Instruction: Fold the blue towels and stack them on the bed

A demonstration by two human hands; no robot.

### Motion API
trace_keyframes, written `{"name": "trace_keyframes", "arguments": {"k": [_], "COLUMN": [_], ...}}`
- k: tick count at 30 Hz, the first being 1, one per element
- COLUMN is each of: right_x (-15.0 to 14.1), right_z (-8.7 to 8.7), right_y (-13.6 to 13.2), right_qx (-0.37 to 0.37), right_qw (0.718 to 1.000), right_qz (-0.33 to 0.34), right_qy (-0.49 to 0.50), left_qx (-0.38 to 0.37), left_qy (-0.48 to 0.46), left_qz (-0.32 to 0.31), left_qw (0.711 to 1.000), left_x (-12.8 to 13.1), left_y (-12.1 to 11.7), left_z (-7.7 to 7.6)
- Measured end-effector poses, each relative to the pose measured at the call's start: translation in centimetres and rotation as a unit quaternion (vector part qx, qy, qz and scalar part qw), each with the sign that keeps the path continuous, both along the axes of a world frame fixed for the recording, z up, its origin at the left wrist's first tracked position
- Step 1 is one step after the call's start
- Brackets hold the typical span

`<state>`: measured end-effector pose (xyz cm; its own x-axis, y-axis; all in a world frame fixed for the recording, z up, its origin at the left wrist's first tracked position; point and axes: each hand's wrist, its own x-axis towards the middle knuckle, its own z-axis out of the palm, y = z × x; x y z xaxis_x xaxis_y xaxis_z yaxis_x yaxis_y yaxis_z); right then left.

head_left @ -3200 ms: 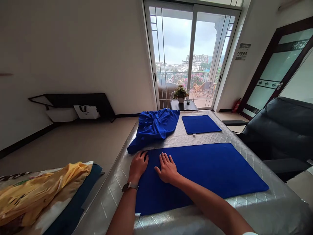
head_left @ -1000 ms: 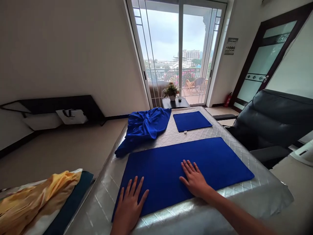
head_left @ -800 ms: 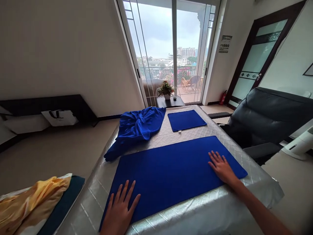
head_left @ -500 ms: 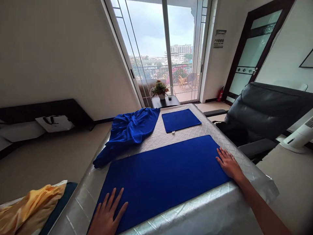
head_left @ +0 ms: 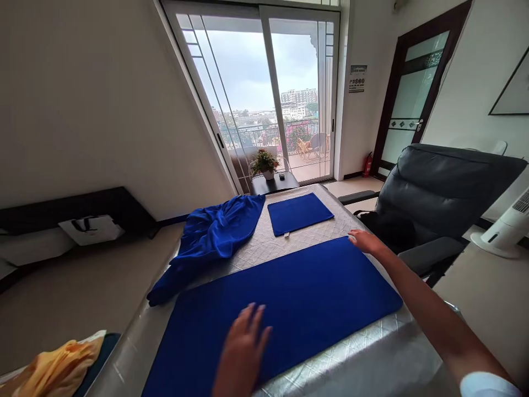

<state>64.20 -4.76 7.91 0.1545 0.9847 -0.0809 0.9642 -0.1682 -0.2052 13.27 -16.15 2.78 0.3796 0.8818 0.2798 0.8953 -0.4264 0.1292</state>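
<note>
A large blue towel (head_left: 297, 298) lies flat, folded into a long rectangle, on a silver quilted mattress (head_left: 363, 353). My left hand (head_left: 243, 347) rests on the towel's near middle, fingers stretched forward, slightly blurred. My right hand (head_left: 363, 241) reaches to the towel's far right corner, fingers out flat and touching the cloth edge. A small folded blue towel (head_left: 298, 213) lies farther back. A crumpled blue cloth (head_left: 209, 240) is heaped at the mattress's far left edge and hangs over it.
A black leather recliner (head_left: 438, 193) stands close on the right, with a white fan (head_left: 504, 229) beyond it. A small dark table with a potted plant (head_left: 264, 162) stands before the glass balcony door. Yellow bedding (head_left: 49, 375) lies at the lower left.
My right hand slid from the towel's near right edge up to its far right corner. My left hand moved from the near left corner toward the middle. The view swung left.
</note>
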Motion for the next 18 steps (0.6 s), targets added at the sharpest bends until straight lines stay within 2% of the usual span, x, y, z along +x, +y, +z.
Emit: {"name": "trace_keyframes", "arguments": {"k": [1,2,4,7,9,12,15,18], "right_x": [-0.1,-0.2,-0.2,0.3,0.7,1.3,1.8,2.3], "right_z": [-0.2,-0.5,-1.2,-2.0,-2.1,-2.1,-2.0,-1.7], "right_y": [1.0,1.8,2.7,3.3,3.7,4.3,4.9,5.3], "right_qx": [-0.005,-0.011,-0.017,-0.018,-0.019,-0.022,-0.027,-0.035], "right_qw": [1.0,1.0,1.0,0.999,0.999,0.999,0.999,0.998], "right_qz": [-0.002,-0.004,-0.009,-0.021,-0.023,-0.023,-0.023,-0.02], "right_qy": [-0.002,-0.004,-0.009,-0.018,-0.021,-0.027,-0.034,-0.041], "left_qx": [0.008,0.019,0.05,0.089,0.097,0.09,0.092,0.087], "left_qy": [0.008,0.017,0.016,0.038,0.053,0.052,0.035,0.031], "left_qz": [-0.071,-0.17,-0.32,-0.438,-0.475,-0.48,-0.476,-0.495], "left_qw": [0.997,0.985,0.946,0.894,0.873,0.871,0.874,0.864], "left_x": [4.3,8.3,15.3,23.2,27.2,31.7,34.5,35.8], "left_y": [0.0,-0.3,-1.2,-2.3,-2.4,-1.8,-1.4,-1.2], "left_z": [0.6,1.3,2.6,3.6,3.5,2.6,1.7,1.3]}}
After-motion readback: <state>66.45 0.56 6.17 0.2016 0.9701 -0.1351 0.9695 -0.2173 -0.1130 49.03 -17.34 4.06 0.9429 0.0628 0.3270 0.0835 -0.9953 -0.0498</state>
